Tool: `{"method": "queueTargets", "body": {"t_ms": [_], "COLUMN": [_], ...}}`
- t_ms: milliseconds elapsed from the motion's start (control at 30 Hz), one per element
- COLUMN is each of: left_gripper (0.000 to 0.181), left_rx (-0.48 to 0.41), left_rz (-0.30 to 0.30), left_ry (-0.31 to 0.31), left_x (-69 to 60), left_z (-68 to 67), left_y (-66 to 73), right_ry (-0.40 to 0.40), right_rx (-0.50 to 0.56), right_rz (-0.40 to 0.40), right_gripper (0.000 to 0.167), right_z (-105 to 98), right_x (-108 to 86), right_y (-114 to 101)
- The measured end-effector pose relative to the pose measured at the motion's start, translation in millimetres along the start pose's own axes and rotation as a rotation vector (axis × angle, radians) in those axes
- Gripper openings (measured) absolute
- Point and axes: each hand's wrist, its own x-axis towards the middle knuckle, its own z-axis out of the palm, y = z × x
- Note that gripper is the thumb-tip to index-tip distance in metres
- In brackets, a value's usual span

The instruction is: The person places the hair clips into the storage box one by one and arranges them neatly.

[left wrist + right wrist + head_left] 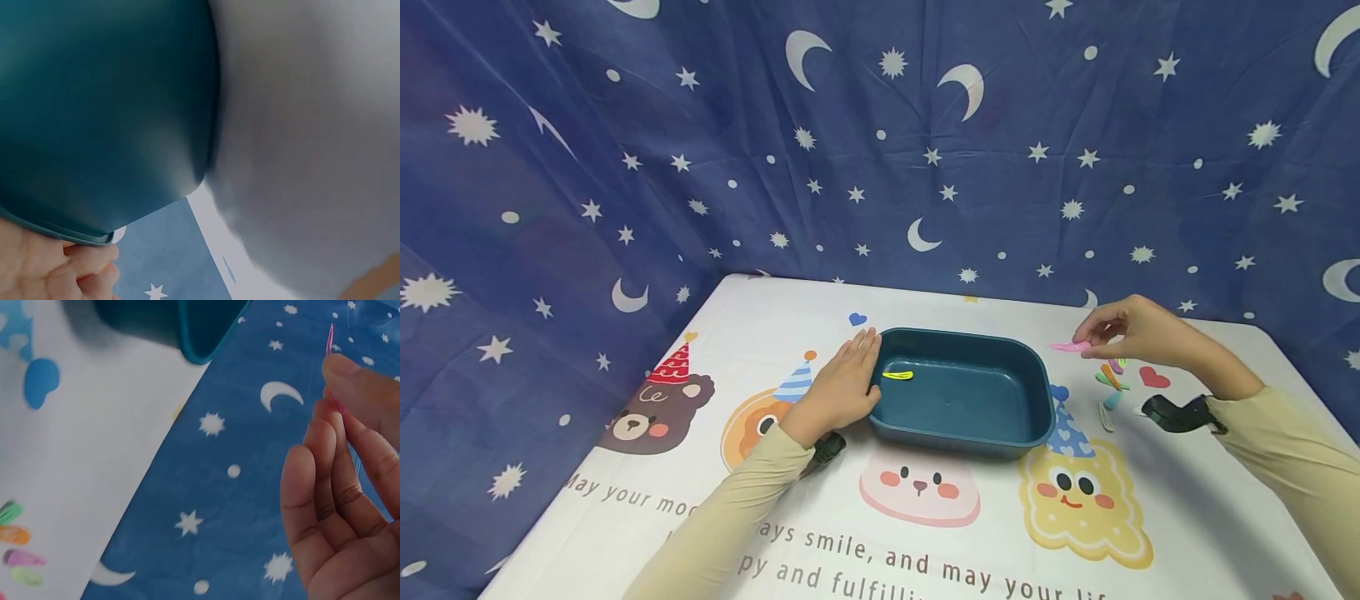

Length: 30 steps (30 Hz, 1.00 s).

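My right hand (pixel 1138 337) pinches a pink hair clip (pixel 1067 347) between thumb and fingers, above the table to the right of the dark teal basin (pixel 955 440). The clip (pixel 330 339) points up past the thumb in the right wrist view. Against the basin's left rim lies my left hand (pixel 842 383), its fingers fairly straight and touching the rim. A yellow hair clip (pixel 898 376) sits inside the basin, near its left end. Beneath and beside my right hand, several colourful hair clips (pixel 1111 379) lie loosely grouped on the table.
A white tablecloth (pixel 820 542) printed with cartoon figures and lettering covers the table. Behind it and on the left hangs a blue curtain (pixel 880 217) with moons and stars. Each wrist carries a black strap (pixel 1176 414).
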Motion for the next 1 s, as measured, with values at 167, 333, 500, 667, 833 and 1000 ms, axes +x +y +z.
{"method": "queueTargets", "body": {"t_ms": [167, 333, 500, 667, 833, 1000], "left_gripper": [0.071, 0.073, 0.074, 0.074, 0.073, 0.074], "left_rx": [0.0, -0.011, -0.014, -0.007, -0.004, 0.0], "left_rz": [0.006, 0.007, 0.018, 0.02, 0.019, 0.017], "left_ry": [0.015, 0.021, 0.032, 0.027, 0.028, 0.02], "left_x": [-0.5, -0.4, 0.2, 1.3, 1.0, 0.0], "left_z": [2.7, 3.5, 4.7, 5.4, 5.2, 4.0], "left_y": [-0.5, -1.5, -3.2, -4.2, -4.0, -3.0], "right_ry": [-0.02, -0.036, -0.056, -0.083, -0.119, -0.15], "right_rx": [0.006, 0.023, 0.047, 0.076, 0.094, 0.106], "right_rz": [-0.013, -0.037, -0.046, -0.041, -0.04, -0.066], "right_gripper": [0.018, 0.018, 0.014, 0.013, 0.013, 0.013], "right_z": [5, 10, 15, 24, 33, 42], "right_x": [15.1, 28.1, 39.4, 50.3, 61.0, 72.3], "right_y": [-8, -18, -29, -39, -47, -53]}}
